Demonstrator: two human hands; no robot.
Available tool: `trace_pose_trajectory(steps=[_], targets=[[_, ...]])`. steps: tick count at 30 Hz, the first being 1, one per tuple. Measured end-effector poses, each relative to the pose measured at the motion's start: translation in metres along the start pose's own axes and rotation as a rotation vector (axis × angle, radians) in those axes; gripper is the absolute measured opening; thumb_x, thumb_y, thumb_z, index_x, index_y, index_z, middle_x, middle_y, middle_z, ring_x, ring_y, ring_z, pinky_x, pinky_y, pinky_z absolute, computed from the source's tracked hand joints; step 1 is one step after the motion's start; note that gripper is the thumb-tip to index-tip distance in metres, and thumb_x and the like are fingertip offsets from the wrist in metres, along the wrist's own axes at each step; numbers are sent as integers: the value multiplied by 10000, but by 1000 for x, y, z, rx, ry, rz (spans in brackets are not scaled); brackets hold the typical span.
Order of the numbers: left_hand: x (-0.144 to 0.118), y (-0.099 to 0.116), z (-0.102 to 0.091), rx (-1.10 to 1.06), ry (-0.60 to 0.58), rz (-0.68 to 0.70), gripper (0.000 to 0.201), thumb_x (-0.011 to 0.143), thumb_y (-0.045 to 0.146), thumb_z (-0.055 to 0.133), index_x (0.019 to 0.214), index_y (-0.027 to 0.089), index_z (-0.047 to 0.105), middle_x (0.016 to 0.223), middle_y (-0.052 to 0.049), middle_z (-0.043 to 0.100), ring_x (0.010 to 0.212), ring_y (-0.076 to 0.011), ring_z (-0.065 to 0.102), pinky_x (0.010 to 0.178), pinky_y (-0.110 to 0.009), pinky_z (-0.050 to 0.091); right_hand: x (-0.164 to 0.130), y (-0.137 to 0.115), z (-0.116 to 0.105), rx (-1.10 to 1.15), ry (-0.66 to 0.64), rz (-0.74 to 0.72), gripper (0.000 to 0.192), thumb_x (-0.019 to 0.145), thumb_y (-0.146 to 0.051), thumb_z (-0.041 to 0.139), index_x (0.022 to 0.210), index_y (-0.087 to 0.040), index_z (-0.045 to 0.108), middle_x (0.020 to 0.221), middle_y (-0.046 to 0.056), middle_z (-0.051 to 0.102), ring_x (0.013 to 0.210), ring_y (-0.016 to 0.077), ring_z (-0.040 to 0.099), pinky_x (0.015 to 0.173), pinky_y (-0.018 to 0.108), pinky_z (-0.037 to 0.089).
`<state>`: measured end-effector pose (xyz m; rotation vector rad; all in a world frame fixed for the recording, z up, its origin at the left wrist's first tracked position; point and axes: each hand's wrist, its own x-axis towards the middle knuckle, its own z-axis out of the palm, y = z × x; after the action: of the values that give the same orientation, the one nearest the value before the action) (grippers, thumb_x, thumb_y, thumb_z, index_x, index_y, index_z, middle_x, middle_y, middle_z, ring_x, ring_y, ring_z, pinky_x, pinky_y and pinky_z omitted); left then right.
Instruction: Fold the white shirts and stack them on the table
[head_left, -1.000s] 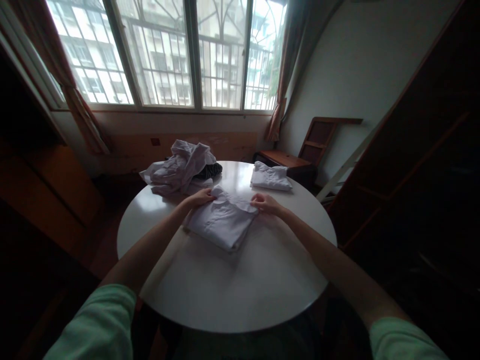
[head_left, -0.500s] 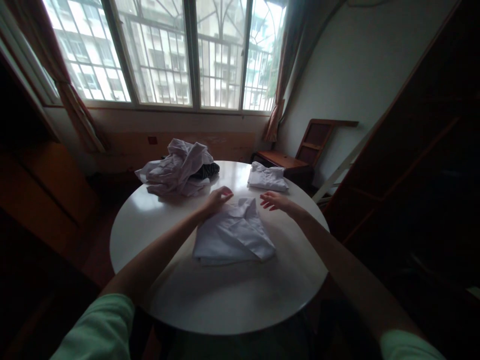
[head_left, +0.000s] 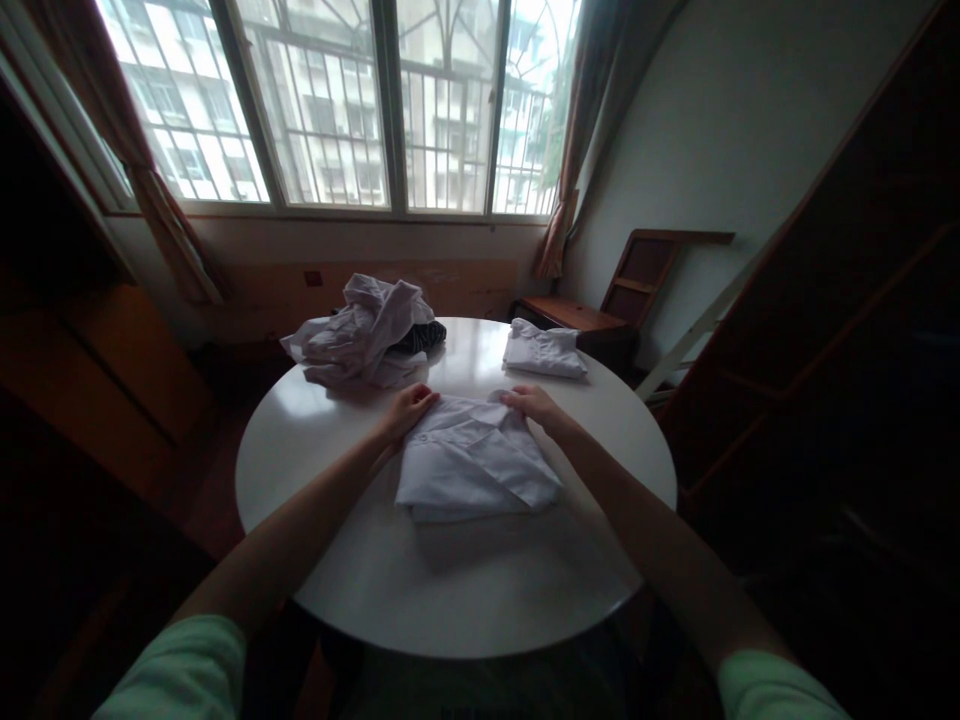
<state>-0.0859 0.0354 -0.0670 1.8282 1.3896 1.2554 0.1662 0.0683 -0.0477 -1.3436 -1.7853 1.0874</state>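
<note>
Window (head_left: 330, 120) above a round white table (head_left: 480, 620), with folding partly done

Facing the bright, barred window and reaching in over the table's near rim with both bare forearms (head_left: 315, 515), out of short green sleeves (head_left: 187, 665) at the bottom corners.

Finding at the table's far left a loose, crumpled heap of pale clothing (head_left: 352, 335); judging it to be the unfolded remainder and, by its bulk, probably the larger share. Being unable to count the separate pieces inside.

Working at the middle of the table on a folded white shirt (head_left: 480, 465), lying flat in a compact, roughly rectangular bundle, with its collar end apparently facing the window. Judging it to be nearly finished, lacking perhaps only some straightening along the top.

Seeing at the far right a second folded garment (head_left: 544, 350), also white, lying neatly apart from both the heap and the shirt; counting it as done.

Pinching the shirt's far left corner with the left hand (head_left: 412, 403). Pinching its far edge, beside the collar, with the right hand (head_left: 534, 402). Holding nothing else in either.

Noticing a dark patterned cloth (head_left: 425, 338) against the heap's right side; being unable to tell its kind.

Picking out last a tiny round mark (head_left: 424, 437) near the shirt's left side, possibly a button, though too small to confirm.
</note>
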Motion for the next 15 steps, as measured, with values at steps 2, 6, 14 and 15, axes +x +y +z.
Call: trace_pose_trajectory(steps=[2,6,14,15], targets=[[1,-1,0,25,40,10,270,721,417,507,637,160,498,585,30,482,565,-103,430,535,-214,334,0,3,1,121,25,66,193,649,-297,633,568,-154,533,458,-51,469,435,75,413,434,202,294],[2,-7,-2,115,22,-20,253,716,398,520,627,162,498,575,32,479,564,-105,423,517,-211,316,-2,0,4,280,86,147,180,676,-243,646,586,-152,519,456,-54,464,402,57,391,412,188,289],[-2,-5,-5,320,-37,-27,323,728,445,505,582,158,531,567,7,523,560,-123,461,506,-224,297,-11,-7,4,381,119,162,219,666,-273,674,597,-150,507,460,-60,457,394,51,389,398,189,285],[-3,-4,-4,338,-37,-29,312,729,435,510,594,156,541,579,2,535,567,-126,471,513,-225,305,-12,-7,4,337,152,156,231,661,-287,678,590,-151,504,452,-63,446,391,50,384,398,190,282]])
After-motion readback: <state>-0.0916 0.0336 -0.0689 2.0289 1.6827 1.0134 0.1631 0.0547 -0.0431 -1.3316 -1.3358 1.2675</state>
